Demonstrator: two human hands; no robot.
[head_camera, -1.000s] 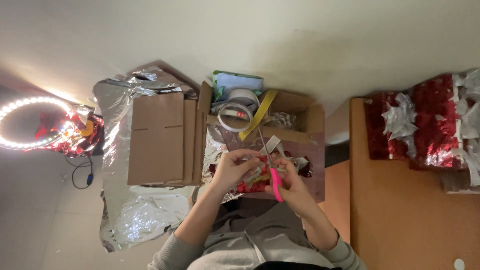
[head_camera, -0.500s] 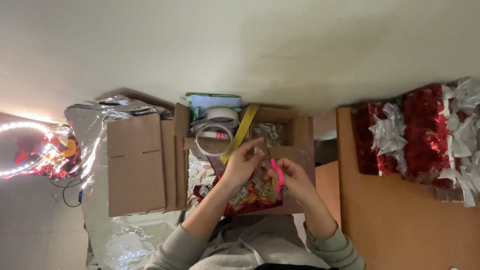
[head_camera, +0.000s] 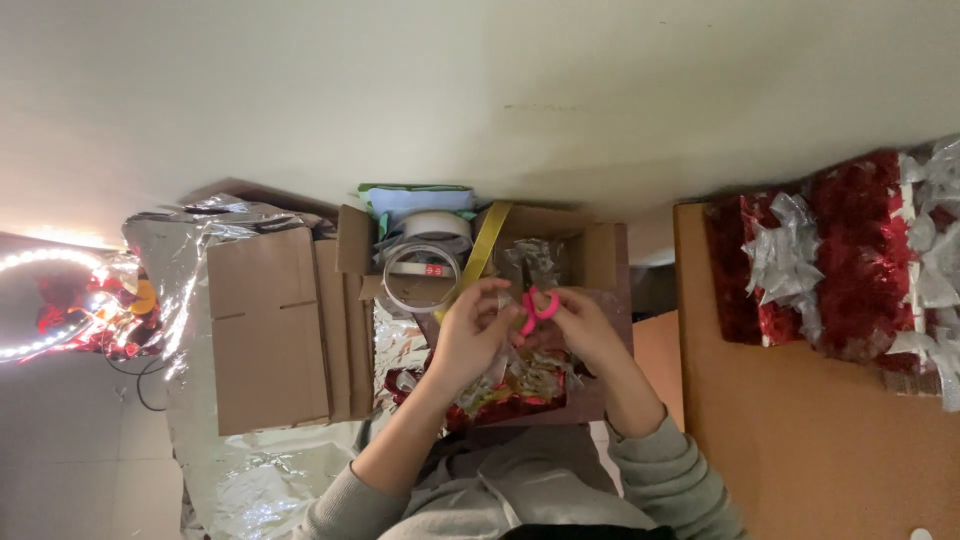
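Observation:
My two hands meet over an open cardboard box (head_camera: 600, 262). My right hand (head_camera: 588, 332) grips pink-handled scissors (head_camera: 535, 304), handles up between the two hands. My left hand (head_camera: 468, 338) is closed next to the scissors, its fingertips on the handles or on the crinkled clear wrap (head_camera: 532, 262) behind them; I cannot tell which. Under both hands lies a bunch of red and silver foil trimmings (head_camera: 505, 392). A roll of white tape (head_camera: 420, 275) and a yellow strip (head_camera: 484, 250) sit in the box just left of my left hand.
Flattened cardboard (head_camera: 268, 330) lies on silver foil sheeting (head_camera: 180, 290) to the left. A lit ring light (head_camera: 40, 300) glows at the far left. To the right, a brown board (head_camera: 800, 440) carries red tinsel with silver bows (head_camera: 850, 260).
The view has shifted, so everything sits further left and lower. The pink scissors have turned from hanging below my right hand to handles-up between both hands.

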